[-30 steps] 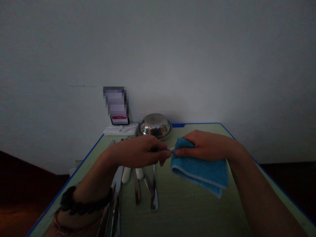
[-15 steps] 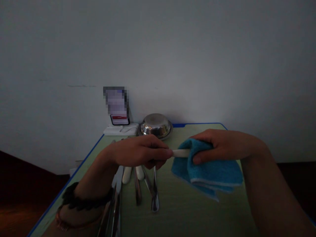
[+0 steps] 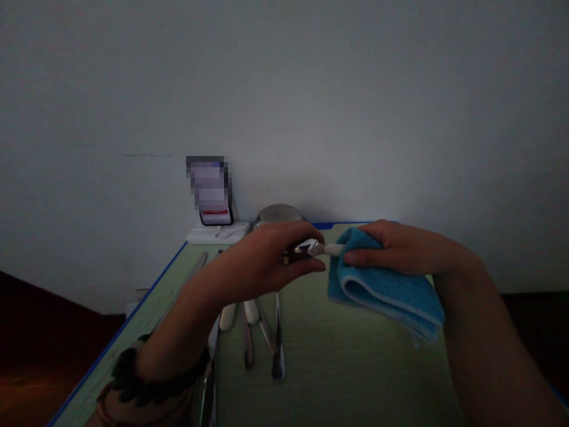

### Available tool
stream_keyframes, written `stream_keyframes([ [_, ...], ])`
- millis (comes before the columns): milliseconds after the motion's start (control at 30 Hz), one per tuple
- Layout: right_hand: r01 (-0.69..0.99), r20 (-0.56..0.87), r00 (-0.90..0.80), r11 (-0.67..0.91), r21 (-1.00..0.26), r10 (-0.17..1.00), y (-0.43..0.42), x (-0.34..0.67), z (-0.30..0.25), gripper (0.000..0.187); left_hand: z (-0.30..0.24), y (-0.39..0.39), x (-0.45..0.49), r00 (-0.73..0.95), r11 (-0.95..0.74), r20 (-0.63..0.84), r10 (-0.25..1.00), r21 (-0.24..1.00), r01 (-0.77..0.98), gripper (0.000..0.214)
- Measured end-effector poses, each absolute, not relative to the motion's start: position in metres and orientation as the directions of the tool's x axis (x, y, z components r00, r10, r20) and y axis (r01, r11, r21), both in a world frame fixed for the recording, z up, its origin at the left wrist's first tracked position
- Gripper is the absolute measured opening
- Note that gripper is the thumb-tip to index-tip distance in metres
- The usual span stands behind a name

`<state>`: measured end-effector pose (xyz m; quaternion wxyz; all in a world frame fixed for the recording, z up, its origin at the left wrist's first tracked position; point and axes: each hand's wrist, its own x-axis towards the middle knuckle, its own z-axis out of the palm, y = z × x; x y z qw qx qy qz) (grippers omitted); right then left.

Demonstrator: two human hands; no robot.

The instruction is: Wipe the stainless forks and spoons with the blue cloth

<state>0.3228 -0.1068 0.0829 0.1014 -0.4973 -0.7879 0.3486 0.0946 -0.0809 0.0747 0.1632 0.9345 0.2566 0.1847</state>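
A blue cloth [image 3: 386,284] is folded in my right hand [image 3: 395,249], whose thumb and fingers press it around the pale handle [image 3: 332,249] of a piece of cutlery. The shiny metal part [image 3: 310,247] of that piece points left, between the parted thumb and fingers of my left hand [image 3: 271,255]. That hand curves around the metal without visibly gripping it. Its palm hides the piece's far end, so I cannot tell what kind it is. Below my left hand, several pieces of cutlery [image 3: 278,362] lie on the table, some with cream handles [image 3: 228,316].
The pale green table [image 3: 355,367] has a blue edge and stands against a grey wall. A phone [image 3: 216,193] leans upright on a white stand [image 3: 216,233] at the back left. An upturned metal bowl [image 3: 280,213] is partly hidden behind my left hand. Knives [image 3: 211,367] lie beneath my left forearm.
My left fingers have let go of the pale handle's end and spread around the metal part now showing. My right hand and the cloth have risen slightly, and the cloth is folded differently.
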Motion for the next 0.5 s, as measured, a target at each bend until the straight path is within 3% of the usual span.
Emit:
stream_keyframes([
  [133, 0.708, -0.212, -0.465, 0.217, -0.671, 0.86, -0.105, 0.322, 0.083, 0.035, 0.074, -0.078, 0.093, 0.788, -0.856, 0.34, 0.514, 0.266, 0.443, 0.034],
  [267, 0.685, -0.177, -0.524, 0.289, -0.669, 0.833, -0.107, 0.316, 0.086, 0.032, 0.072, -0.075, 0.092, 0.797, -0.836, 0.253, 0.549, 0.177, 0.52, 0.036],
  [500, 0.688, -0.062, -0.636, 0.529, -0.497, 0.769, -0.109, 0.296, 0.087, 0.029, 0.071, -0.071, 0.089, 0.813, -0.73, 0.033, 0.582, 0.462, 0.504, 0.045],
])
